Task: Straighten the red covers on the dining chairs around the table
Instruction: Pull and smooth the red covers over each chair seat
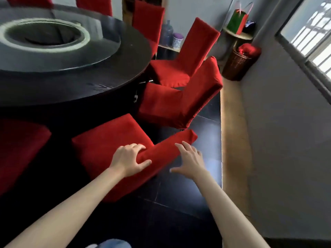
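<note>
Left hand (pixel 129 159): curled over the top edge of the nearest chair's backrest, fingers on the seat side, thumb on the rear; grips the red cover (pixel 114 145).
Right hand (pixel 189 161): fingers spread and straight, holding nothing; fingertips at the backrest's far end, palm over the dark floor (pixel 179 187).
Nearest chair: seat pointing toward the counter (pixel 75 81), red cover on seat and backrest.
Second chair (pixel 172 102): just beyond, red-covered, beside the counter's rim.
Third chair (pixel 180 61): farther back, red-covered, seat near the counter.
Counter: round, dark, glass turntable on top.
Corner: wicker basket (pixel 236 66) topped by red bundle; green-and-red bag (pixel 237 22) on small shelf.
</note>
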### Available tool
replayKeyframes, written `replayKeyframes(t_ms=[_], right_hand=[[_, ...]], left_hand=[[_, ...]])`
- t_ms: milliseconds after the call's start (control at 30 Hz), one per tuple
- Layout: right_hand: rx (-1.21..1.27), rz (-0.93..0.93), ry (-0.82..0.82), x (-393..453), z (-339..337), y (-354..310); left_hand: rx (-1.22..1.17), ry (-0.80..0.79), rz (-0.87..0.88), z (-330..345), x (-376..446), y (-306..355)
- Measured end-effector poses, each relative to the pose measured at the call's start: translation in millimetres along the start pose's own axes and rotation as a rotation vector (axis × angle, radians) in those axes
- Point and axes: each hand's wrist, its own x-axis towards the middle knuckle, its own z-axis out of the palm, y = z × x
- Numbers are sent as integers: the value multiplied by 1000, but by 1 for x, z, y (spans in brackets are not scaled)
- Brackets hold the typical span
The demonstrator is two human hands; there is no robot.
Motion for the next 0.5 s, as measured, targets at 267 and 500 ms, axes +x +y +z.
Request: replayKeyframes(t_ms=[267,500], right_hand=[[-134,-241,-98,57,6,12],[-209,-300,-156,87,10,24]], left_hand=[[-60,56,-326,24,-26,8],[107,-17,-368,53,-32,16]])
